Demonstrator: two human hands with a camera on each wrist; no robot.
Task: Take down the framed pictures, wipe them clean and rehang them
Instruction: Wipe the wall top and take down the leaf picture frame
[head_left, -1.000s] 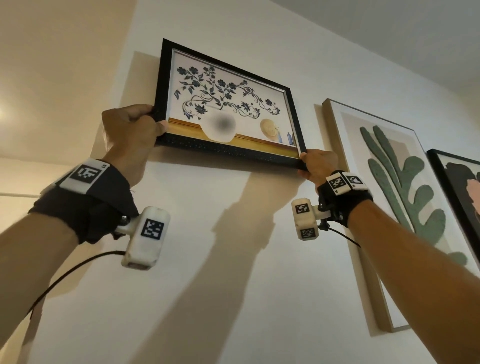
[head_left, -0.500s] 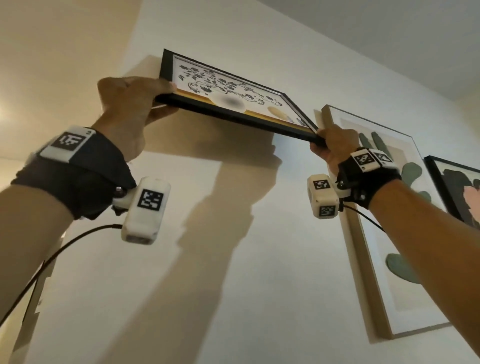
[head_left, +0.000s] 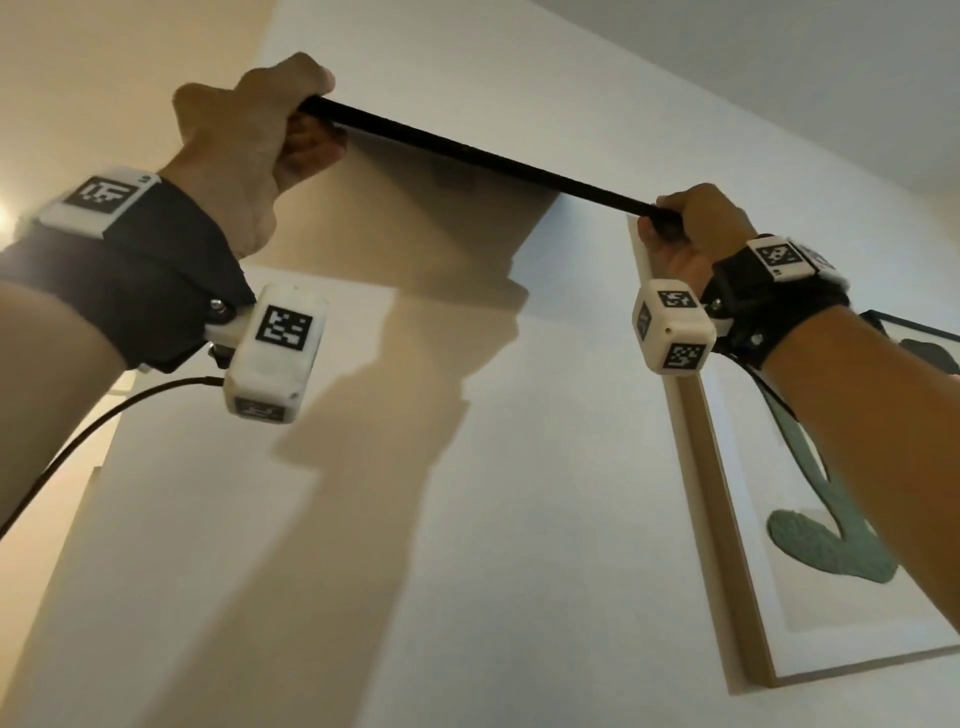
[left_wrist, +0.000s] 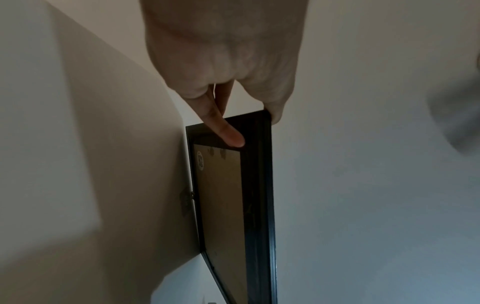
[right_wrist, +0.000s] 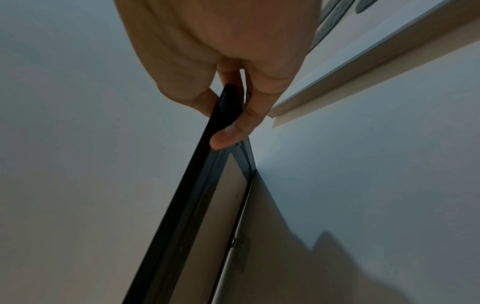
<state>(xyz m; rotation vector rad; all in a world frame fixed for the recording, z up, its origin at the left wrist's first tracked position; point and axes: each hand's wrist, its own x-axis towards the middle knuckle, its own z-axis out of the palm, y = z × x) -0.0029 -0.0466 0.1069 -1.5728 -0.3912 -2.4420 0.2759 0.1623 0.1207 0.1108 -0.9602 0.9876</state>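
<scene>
black frame (head_left: 483, 158) tilted edge-on, bottom swung out from wall (head_left: 467, 519), far edge still at the wall | left hand (head_left: 249, 135) grips its left end, finger under the backing | right hand (head_left: 691, 228) pinches its right end | wood-framed leaf print (head_left: 727, 519) hangs on wall just right of black frame

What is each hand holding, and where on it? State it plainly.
Both hold the black picture frame, tilted out from the wall. The left hand grips its lower left corner, the right hand its lower right corner.
</scene>
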